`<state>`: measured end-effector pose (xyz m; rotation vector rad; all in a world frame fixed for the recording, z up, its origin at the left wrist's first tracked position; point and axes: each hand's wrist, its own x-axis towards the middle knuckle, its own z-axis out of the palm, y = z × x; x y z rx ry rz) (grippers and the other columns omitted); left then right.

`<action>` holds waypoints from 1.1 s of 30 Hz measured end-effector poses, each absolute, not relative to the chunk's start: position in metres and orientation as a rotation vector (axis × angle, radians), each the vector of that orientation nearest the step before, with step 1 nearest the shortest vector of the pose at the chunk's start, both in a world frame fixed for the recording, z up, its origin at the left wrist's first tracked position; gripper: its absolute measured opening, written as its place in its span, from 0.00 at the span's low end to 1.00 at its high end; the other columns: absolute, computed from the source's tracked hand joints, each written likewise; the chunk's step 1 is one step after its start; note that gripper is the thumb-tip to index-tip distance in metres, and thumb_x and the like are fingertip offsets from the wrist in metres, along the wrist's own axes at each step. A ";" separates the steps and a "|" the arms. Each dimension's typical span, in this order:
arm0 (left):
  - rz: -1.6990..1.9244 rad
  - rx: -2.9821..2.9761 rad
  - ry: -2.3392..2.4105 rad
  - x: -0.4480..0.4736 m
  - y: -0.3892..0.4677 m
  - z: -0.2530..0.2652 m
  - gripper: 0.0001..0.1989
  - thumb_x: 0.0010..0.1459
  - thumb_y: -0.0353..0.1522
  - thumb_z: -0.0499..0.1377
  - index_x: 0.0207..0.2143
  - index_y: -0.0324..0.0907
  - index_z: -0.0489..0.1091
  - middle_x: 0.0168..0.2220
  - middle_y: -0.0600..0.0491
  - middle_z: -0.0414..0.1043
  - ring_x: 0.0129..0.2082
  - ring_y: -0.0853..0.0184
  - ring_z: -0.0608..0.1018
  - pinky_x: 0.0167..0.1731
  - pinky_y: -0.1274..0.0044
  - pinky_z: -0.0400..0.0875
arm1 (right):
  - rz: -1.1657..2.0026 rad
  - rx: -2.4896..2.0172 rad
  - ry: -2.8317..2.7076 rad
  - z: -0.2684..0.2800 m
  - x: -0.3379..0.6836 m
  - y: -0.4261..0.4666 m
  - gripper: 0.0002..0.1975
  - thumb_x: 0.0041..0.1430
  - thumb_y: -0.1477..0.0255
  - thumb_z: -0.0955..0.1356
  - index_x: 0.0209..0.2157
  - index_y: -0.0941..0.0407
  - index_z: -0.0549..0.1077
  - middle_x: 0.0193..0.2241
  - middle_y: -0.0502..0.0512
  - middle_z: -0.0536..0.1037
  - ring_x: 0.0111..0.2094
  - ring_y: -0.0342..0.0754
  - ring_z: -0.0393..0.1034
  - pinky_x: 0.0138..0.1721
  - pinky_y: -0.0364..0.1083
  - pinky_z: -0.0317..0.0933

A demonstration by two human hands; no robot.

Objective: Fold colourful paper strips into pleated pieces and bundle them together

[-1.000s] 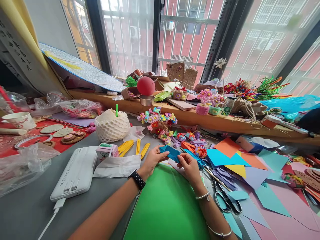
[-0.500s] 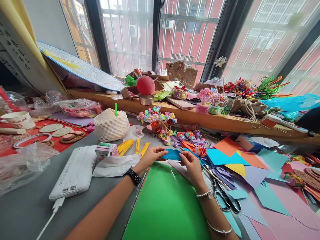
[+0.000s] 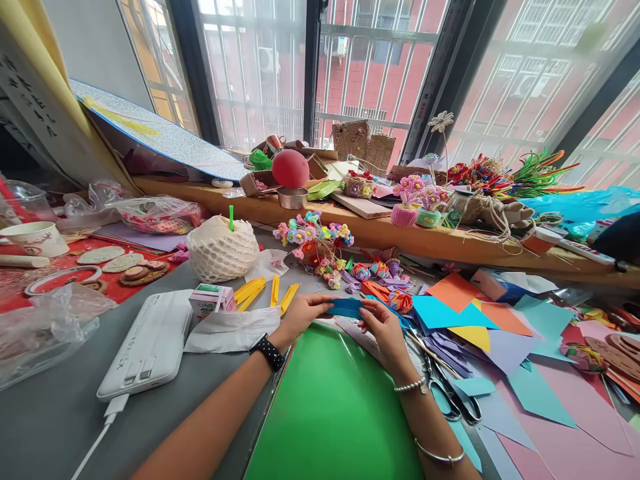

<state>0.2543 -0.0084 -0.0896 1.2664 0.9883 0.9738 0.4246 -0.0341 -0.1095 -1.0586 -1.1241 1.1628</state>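
Observation:
A small strip of blue paper (image 3: 345, 307) is stretched between my two hands, just past the far edge of a glossy green sheet (image 3: 330, 400). My left hand (image 3: 304, 315) pinches its left end between thumb and fingers. At the other end my right hand (image 3: 381, 325) grips it the same way. Folded yellow paper strips (image 3: 250, 291) lie left of my left hand. Beyond the blue strip stands a bunch of small crocheted flowers (image 3: 316, 243). Orange folded paper pieces (image 3: 383, 293) lie near my right hand.
Scissors (image 3: 453, 400) and coloured paper sheets (image 3: 543, 397) cover the right side. On the left are a white power bank (image 3: 147, 343) with a cable, a drink carton (image 3: 213, 300) and a net-wrapped coconut (image 3: 223, 250). Behind runs a wooden ledge (image 3: 215, 200) crowded with crafts.
The blue paper has tilted and looks narrower from top to bottom. Both hands keep their hold and have barely shifted.

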 end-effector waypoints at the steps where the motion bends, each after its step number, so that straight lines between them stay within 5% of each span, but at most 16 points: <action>1: 0.970 1.237 0.971 0.254 -0.008 -0.089 0.16 0.40 0.33 0.60 0.35 0.38 0.71 0.37 0.52 0.71 0.32 0.67 0.73 0.35 0.76 0.68 | 1.174 -1.043 -1.113 -0.110 0.425 -0.034 0.13 0.43 0.68 0.66 0.33 0.58 0.67 0.23 0.49 0.69 0.19 0.39 0.62 0.20 0.39 0.58; 17: 0.911 1.238 1.013 0.263 -0.014 -0.085 0.19 0.40 0.42 0.58 0.32 0.37 0.69 0.29 0.52 0.71 0.26 0.67 0.74 0.27 0.77 0.70 | 1.185 -1.079 -1.209 -0.099 0.419 -0.040 0.09 0.44 0.72 0.64 0.30 0.60 0.71 0.15 0.48 0.69 0.17 0.40 0.62 0.21 0.39 0.59; 33: 0.864 1.327 0.942 0.259 -0.013 -0.090 0.18 0.40 0.39 0.59 0.33 0.36 0.69 0.32 0.50 0.70 0.31 0.67 0.73 0.32 0.76 0.68 | 1.152 -1.084 -1.239 -0.100 0.418 -0.038 0.14 0.45 0.64 0.65 0.31 0.60 0.69 0.24 0.53 0.70 0.20 0.41 0.64 0.18 0.39 0.57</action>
